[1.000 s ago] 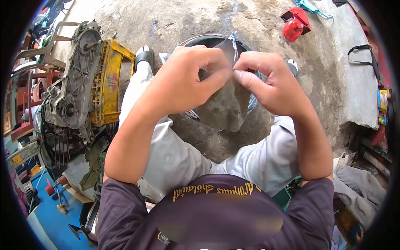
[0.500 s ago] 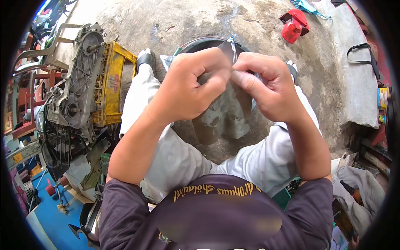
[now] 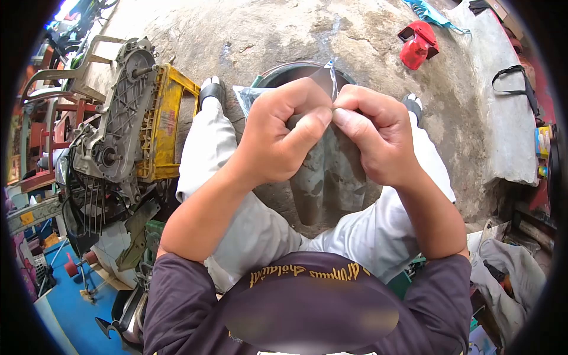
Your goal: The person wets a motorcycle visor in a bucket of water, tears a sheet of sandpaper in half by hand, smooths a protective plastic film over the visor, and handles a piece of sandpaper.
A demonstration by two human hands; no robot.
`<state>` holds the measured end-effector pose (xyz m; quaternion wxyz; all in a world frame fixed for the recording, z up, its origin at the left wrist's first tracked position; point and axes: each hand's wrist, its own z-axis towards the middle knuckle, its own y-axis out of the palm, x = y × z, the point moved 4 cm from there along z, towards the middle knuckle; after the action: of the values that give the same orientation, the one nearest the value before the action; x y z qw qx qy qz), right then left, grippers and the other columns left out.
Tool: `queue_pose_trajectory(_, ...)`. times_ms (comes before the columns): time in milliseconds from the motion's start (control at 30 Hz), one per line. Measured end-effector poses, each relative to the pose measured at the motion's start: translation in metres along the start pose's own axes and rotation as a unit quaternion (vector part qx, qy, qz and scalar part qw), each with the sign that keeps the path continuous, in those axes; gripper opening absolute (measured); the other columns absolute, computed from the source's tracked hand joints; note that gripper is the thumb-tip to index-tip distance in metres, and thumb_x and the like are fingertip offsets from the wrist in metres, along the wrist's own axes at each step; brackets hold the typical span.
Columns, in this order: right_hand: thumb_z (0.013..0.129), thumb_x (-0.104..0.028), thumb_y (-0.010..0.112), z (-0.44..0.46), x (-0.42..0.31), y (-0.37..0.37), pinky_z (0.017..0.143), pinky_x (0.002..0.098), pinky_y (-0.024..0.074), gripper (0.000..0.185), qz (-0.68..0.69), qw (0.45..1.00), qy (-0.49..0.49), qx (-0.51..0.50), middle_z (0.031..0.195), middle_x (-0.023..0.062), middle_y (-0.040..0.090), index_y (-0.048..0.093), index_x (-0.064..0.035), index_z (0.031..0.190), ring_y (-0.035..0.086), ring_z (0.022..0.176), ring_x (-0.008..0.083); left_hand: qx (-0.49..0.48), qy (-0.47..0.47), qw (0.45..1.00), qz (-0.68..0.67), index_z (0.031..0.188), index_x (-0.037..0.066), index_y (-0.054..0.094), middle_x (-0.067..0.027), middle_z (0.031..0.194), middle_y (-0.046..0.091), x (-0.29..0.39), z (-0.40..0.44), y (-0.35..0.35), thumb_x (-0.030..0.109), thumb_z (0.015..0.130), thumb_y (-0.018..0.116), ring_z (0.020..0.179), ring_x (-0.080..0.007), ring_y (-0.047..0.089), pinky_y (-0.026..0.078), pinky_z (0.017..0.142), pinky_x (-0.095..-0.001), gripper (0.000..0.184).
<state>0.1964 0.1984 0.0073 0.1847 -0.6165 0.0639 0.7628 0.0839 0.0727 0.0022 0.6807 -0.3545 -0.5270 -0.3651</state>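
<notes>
A clear, greyish plastic bag [image 3: 325, 177] hangs in front of me between my knees. Its upper part rises to a shiny pointed corner [image 3: 331, 71] above my fingers. My left hand [image 3: 284, 133] is closed, with thumb and forefinger pinching the plastic. Close beside it, fingertips nearly touching, my right hand [image 3: 378, 133] pinches the same plastic from the other side. Behind the bag and my hands, a dark round tub [image 3: 278, 74] stands on the floor, mostly hidden.
A yellow crate [image 3: 160, 124] and a grey metal engine casing [image 3: 124, 112] stand to the left. On the stained concrete floor [image 3: 278, 29], a red plastic part [image 3: 419, 47] lies ahead right. A concrete ledge [image 3: 503, 118] with a black strap [image 3: 515, 77] runs along the right.
Both hands sit slightly lower in view, still pinching the plastic with fingertips close together. The bag hangs lower in view. The whole scene has shifted a little.
</notes>
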Motion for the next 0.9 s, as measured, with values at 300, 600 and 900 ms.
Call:
queue_pose_trajectory(300, 0.096, -0.007, 0.059, -0.008, 0.003, 0.010, 0.061, 0.0243, 0.0366, 0.015, 0.125, 0.992, 0.028, 0.006, 0.073, -0.0038, 0.054, 0.064, 0.0009, 0.085, 0.046, 0.069, 0.0041, 0.010, 0.063, 0.998, -0.026, 0.089, 0.001, 0.063, -0.0016, 0.078, 0.058, 0.003, -0.007, 0.002, 0.007, 0.092, 0.060, 0.072, -0.0088, 0.051, 0.043, 0.066, -0.0270, 0.008)
queue_pose_trajectory(600, 0.098, -0.008, 0.060, -0.005, 0.005, 0.007, 0.062, 0.0242, 0.0380, 0.013, 0.140, 0.989, 0.041, 0.005, 0.079, -0.0042, 0.056, 0.065, -0.0001, 0.088, 0.048, 0.071, 0.0037, 0.058, 0.137, 0.988, 0.032, 0.088, 0.000, 0.063, -0.0060, 0.075, 0.064, 0.008, -0.007, -0.002, 0.006, 0.090, 0.062, 0.065, -0.0139, 0.057, 0.048, 0.062, -0.0289, 0.006)
queue_pose_trajectory(900, 0.089, 0.001, 0.073, 0.002, -0.004, -0.009, 0.086, 0.0274, 0.0509, 0.039, 0.105, 0.993, 0.019, -0.045, 0.108, 0.0047, 0.069, 0.058, 0.0002, 0.126, 0.064, 0.098, 0.0084, 0.048, 0.020, 0.996, 0.073, 0.087, 0.000, 0.065, -0.0043, 0.073, 0.065, 0.005, -0.003, -0.015, 0.012, 0.092, 0.068, 0.066, -0.0094, 0.057, 0.047, 0.061, -0.0285, 0.013)
